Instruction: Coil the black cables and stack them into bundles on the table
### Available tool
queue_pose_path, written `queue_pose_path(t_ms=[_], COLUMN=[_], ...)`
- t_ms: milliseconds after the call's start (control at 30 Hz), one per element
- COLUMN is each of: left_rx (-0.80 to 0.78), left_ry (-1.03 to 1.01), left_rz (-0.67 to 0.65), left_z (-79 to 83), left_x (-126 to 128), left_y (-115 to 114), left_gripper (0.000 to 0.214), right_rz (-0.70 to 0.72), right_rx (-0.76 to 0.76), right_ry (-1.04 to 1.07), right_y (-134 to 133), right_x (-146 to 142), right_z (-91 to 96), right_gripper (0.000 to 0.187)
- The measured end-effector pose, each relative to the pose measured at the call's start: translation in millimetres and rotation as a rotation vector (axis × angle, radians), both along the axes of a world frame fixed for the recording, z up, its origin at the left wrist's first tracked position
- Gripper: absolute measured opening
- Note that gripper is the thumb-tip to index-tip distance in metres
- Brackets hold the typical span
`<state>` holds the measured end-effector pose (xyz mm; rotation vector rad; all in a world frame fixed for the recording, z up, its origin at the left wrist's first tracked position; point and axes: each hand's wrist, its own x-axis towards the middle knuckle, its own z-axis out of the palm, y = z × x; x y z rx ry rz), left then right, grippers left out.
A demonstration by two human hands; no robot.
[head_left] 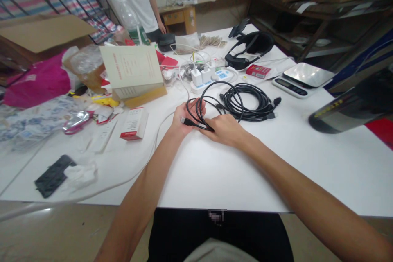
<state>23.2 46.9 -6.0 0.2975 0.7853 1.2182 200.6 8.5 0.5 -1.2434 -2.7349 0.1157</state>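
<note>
Right hand [225, 129]: fingertips hidden under black USB cable [200, 108], grip closed on looped strands. Left hand [180, 123]: palm partly hidden by loops, grip loosely curled round same cable. Cable at mid counter [215, 172], just beside larger black cable bundle [250, 102]. USB plug [185, 121] flat, tip pointing left. Cardboard box [43, 32] far left, contents unseen. Dark object [353, 106] at right blurred, cut off.

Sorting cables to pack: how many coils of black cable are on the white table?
2. One thin black cable coil is held between the left hand and right hand; a bigger black coil lies just right of them. It may bundle several cables.
</note>
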Motion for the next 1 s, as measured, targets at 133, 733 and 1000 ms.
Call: queue_pose_path(t_ms=[133, 733, 1000], left_rx=[0.033, 0.384, 0.495], left_ry=[0.144, 0.436, 0.425], left_rz=[-0.037, -0.147, -0.436], left_z=[-4.7, 3.2, 19.6], left_x=[-6, -8, -28], left_y=[5, 0, -14], left_gripper=[0.031, 0.049, 0.050], right_rz=[0.034, 0.021, 0.035], right_rx=[0.003, 0.023, -0.003], right_ry=[-0.016, 0.011, 0.019], right_y=[0, -5, -5], right_x=[0, -3, -3], right_z=[1.0, -1.7, -1.3], right_gripper=[0.061, 0.064, 0.070])
